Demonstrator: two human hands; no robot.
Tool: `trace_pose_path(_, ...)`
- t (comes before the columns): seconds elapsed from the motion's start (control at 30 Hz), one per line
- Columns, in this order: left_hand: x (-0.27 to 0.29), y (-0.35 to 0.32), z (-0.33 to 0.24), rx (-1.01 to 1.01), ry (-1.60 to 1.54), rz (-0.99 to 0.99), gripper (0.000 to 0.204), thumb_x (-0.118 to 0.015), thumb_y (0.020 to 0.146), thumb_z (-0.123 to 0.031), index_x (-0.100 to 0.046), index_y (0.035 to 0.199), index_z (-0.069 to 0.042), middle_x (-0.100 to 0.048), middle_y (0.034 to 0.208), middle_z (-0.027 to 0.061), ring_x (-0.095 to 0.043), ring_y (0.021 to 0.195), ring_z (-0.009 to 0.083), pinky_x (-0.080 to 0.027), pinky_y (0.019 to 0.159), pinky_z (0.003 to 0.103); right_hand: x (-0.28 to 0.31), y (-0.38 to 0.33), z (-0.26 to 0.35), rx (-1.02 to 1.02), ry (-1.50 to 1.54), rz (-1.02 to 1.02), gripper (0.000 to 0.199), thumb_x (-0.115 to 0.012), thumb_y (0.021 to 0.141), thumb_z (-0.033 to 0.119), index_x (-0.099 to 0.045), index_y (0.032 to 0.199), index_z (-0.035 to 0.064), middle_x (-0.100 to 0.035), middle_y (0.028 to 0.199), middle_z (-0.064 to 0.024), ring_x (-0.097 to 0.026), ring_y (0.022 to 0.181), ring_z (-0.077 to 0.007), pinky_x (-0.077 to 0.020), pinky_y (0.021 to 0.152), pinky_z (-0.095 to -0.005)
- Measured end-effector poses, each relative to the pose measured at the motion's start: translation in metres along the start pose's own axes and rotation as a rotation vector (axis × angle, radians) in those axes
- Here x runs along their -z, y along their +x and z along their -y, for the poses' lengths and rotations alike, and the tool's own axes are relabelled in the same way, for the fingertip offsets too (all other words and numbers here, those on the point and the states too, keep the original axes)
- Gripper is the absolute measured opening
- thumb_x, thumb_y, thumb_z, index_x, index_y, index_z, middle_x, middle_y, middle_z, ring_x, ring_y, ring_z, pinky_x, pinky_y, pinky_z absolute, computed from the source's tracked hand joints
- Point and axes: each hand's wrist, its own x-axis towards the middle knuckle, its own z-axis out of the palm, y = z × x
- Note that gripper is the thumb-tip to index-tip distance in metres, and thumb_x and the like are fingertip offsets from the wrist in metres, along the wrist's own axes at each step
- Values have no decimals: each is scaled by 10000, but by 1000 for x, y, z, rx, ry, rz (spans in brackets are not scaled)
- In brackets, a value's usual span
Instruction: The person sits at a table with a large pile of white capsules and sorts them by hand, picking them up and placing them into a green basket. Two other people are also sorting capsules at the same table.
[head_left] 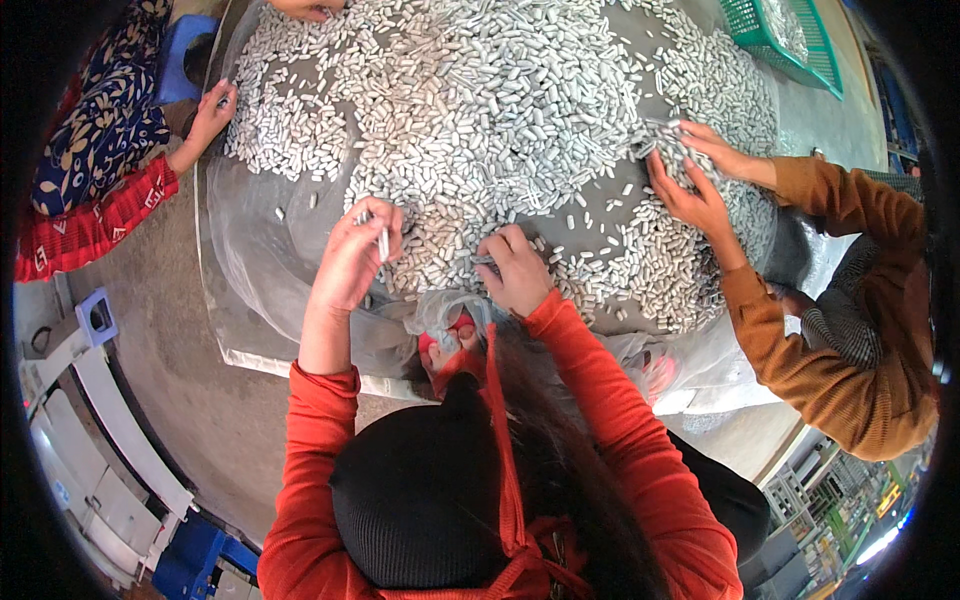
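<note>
A broad heap of small silver-grey, capsule-shaped pieces (540,100) spreads over a dark surface in front of me. My left hand (352,255) is raised at the heap's near left edge. Its fingers are closed around a few of the pieces, and one pale piece (383,243) sticks out below the fingertips. To the right, my right hand (520,272) rests low on the near edge of the heap. Its fingers are curled down with the tips among the pieces. Whatever is between those fingertips is too small to make out.
At the right, a person's two hands (690,195) in brown sleeves gather pieces. Another person's hand (212,118) is at the left edge, and a third hand (305,8) at the top. A green basket (826,60) stands far right. Clear plastic sheeting (262,255) lies around the heap.
</note>
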Motion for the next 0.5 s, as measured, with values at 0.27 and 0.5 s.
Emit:
trace_pose_path(0.27, -39, 68, 36, -300, 1068, 29, 177, -557, 849, -91, -570, 1018, -42, -527, 680, 18, -540, 600, 125, -442, 549, 259, 16, 8, -28, -184, 312, -416, 167, -570, 853, 79, -444, 956, 44, -589, 845, -152, -595, 720, -338, -457, 621, -405)
trace_pose_path(0.5, -62, 96, 56, -379, 1980, 141, 313, -629, 783, -181, -576, 1083, -109, -634, 916, 132, -634, 804, 275, -512, 658, 363, 39, 31, -33, -536, -325, -287, 517, -639, 797, 410, -409, 1100, 60, -632, 835, -214, -624, 766, -363, -473, 709, -464)
